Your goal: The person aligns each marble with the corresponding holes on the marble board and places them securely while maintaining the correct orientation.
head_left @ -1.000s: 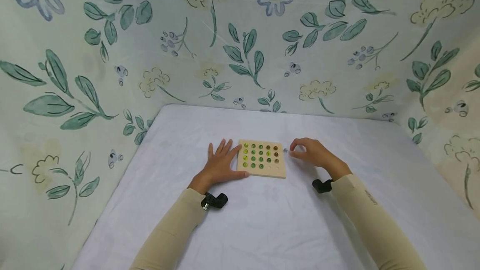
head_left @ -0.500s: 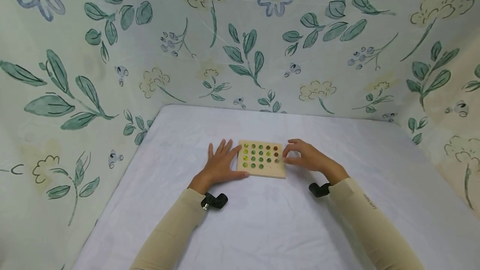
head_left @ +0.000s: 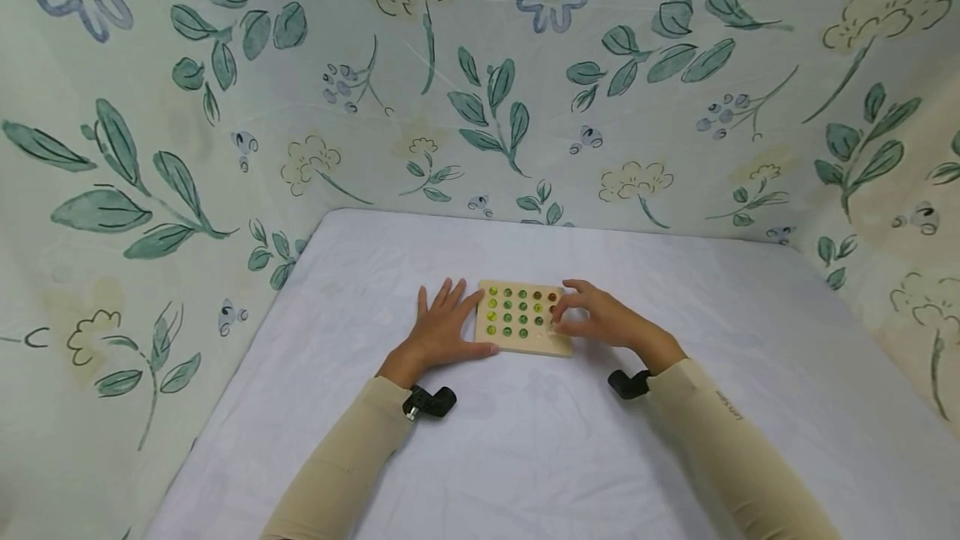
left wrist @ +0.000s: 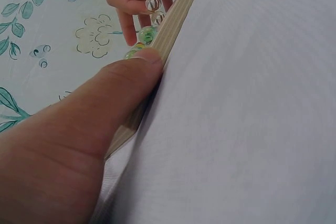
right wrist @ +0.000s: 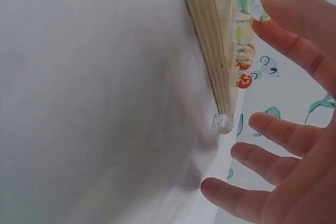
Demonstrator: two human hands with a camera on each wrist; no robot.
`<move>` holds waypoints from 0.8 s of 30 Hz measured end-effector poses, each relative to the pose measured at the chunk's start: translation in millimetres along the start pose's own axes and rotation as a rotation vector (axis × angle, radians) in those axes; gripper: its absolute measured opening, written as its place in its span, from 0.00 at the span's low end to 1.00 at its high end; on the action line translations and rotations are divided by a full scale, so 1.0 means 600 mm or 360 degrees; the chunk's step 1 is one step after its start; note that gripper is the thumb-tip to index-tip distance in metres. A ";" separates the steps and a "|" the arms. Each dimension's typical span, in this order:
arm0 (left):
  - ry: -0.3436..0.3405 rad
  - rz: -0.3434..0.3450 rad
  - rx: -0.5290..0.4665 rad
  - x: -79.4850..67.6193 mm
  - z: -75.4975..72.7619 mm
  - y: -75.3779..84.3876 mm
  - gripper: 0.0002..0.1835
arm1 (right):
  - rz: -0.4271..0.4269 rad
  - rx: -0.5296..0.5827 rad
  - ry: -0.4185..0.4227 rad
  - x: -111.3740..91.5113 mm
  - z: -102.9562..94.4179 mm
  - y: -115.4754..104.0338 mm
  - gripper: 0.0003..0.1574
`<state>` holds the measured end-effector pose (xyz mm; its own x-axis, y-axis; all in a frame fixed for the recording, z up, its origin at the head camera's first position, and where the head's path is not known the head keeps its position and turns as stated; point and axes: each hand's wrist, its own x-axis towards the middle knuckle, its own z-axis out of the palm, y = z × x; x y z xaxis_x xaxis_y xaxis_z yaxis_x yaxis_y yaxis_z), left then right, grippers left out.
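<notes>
A pale wooden board (head_left: 525,344) with rows of round hollows lies on the table, most of them holding green, yellow and reddish-brown glass marbles (head_left: 522,306). My left hand (head_left: 438,336) rests at its left side with fingers spread, thumb pressed against the near edge. Above the board's right part, my right hand (head_left: 607,322) pinches a clear marble (right wrist: 255,8) between thumb and index finger; its other fingers are spread. In the left wrist view this marble shows brownish streaks. Another clear marble (right wrist: 224,123) sits just off the board's edge, hidden by the right hand in the head view.
The table is covered with a white cloth (head_left: 480,457). Behind it and at both sides hangs a floral-patterned curtain (head_left: 480,65). Each wrist carries a small black camera mount, as with the left wrist mount (head_left: 429,402).
My right hand has moved left from beside the board to over its right columns, covering some marbles there. My left hand and the board have stayed in place.
</notes>
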<state>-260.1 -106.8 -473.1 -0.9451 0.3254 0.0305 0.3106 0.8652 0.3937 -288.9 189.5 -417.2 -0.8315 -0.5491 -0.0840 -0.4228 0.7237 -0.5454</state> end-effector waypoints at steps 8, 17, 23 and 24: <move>-0.0010 -0.0010 0.0002 -0.001 -0.001 0.002 0.55 | -0.0136 0.0004 0.0019 0.002 0.009 -0.005 0.05; -0.0017 -0.0019 0.0023 0.001 0.002 0.000 0.55 | -0.0089 -0.0001 -0.0040 0.013 0.014 -0.016 0.05; -0.0011 -0.0016 0.0031 0.003 0.000 0.000 0.55 | -0.0091 0.0001 -0.0054 0.018 0.016 -0.020 0.05; -0.0009 -0.0015 0.0031 0.003 0.000 0.000 0.56 | -0.0095 0.0010 -0.0058 0.018 0.016 -0.021 0.05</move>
<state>-261.6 -106.1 -473.0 -0.9474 0.3193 0.0219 0.3037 0.8753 0.3762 -289.2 170.6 -419.2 -0.7911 -0.6062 -0.0815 -0.4690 0.6867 -0.5554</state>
